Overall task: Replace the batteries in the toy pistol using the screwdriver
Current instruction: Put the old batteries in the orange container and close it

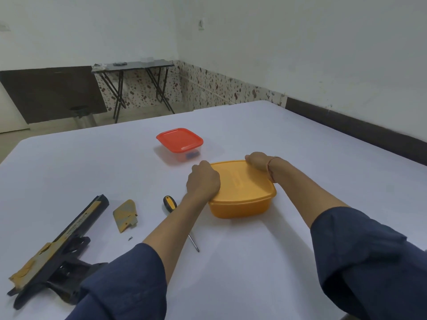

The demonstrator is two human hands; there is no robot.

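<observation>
Both my hands on the lidded yellow box, toy pistol lying off to my left.

My left hand (203, 181) sits curled on the near-left corner of the yellow box (242, 199), fingers bent together over the lid edge; my right hand (257, 160) presses on the far corner, fingers folded over the rim, tips hidden so I cannot tell how tightly they grip. Toy pistol (55, 250) lies flat on the white table (254, 262) at my near left, black with worn yellow patches, untouched. Its battery cover (126, 214) lies loose just beside the barrel, a tiny screw (130, 238) near it. Screwdriver (169, 203) lies on the table, partly hidden under my left forearm, tip toward me. Red-lidded clear box (179, 144) sits beyond, closed, something dark inside.
</observation>
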